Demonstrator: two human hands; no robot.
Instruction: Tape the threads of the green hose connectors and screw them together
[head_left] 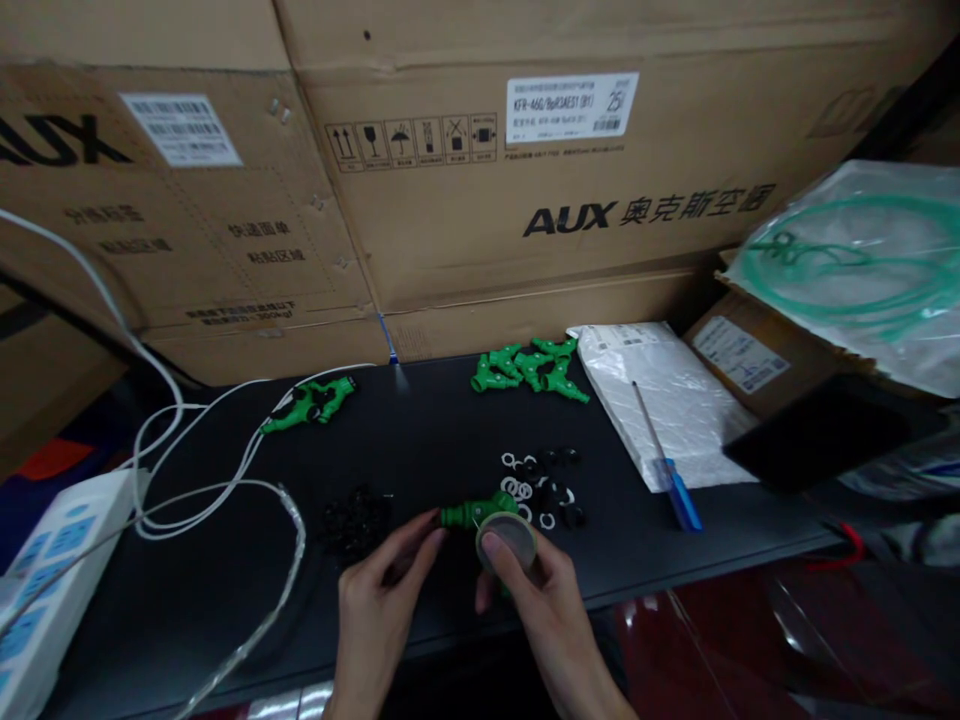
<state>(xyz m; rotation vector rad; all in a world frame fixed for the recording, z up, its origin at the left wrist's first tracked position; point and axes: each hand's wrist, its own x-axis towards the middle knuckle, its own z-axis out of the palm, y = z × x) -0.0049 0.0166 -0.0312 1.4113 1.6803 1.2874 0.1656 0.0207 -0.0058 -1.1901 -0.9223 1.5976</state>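
A green Y-shaped hose connector (466,514) is held above the black table by my right hand (541,580), which is closed around it. The same hand's thumb presses on a round, dull grey-green disc or shallow tin (514,540) that covers part of the connector. My left hand (391,566) pinches at the connector's left end; a dark bit shows at the fingertips, too small to name. Left of that hand lies a heap of small black parts (355,520). Just beyond my right hand are white rings (517,488) and black ring-like pieces (555,492).
More green connectors lie at the back (531,368) and back left (309,404). A blue-handled screwdriver (679,496) rests partly on a white padded envelope (660,400). White cables and a power strip (67,570) occupy the left. Large cardboard boxes (540,260) stand behind.
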